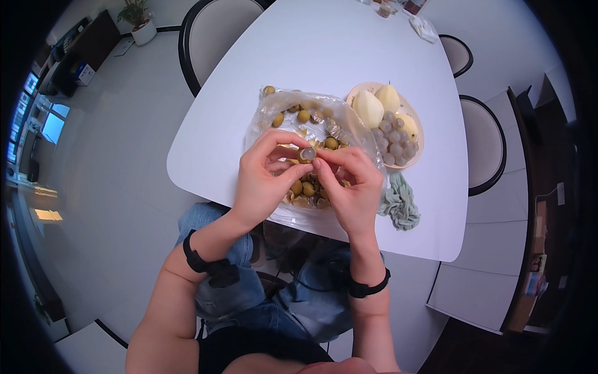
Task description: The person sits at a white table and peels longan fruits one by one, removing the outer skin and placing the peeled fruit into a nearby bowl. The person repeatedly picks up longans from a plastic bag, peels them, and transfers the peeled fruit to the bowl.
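A partly peeled longan, its translucent flesh showing above brown shell, is pinched between the fingertips of both hands. My left hand grips it from the left, and my right hand touches it from the right. Beneath them lies an open clear plastic bag with whole longans and pieces of shell. Right of the bag, a pale pink plate carries peeled pears and a heap of peeled longans.
A crumpled green cloth lies right of the bag on the white table. Near the far edge are a small jar and a white tissue or bag. Chairs stand around the table.
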